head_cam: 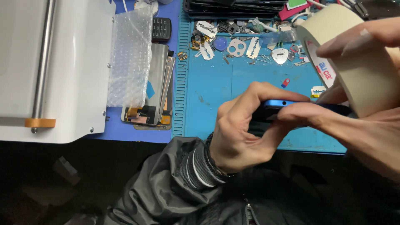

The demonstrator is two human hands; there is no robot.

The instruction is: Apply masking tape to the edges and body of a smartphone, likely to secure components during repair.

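My left hand grips a blue smartphone by its near end, holding it edge-on above the front edge of a blue work mat. My right hand holds a wide roll of cream masking tape at the right, fingers curled over the roll's top, thumb pressing against the phone's edge. Most of the phone is hidden by both hands and the roll.
A white machine with a metal bar fills the left. Bubble wrap lies over stacked phone screens. Razor blades, small metal parts and a dark tray crowd the mat's far side. My dark jacket sleeve is below.
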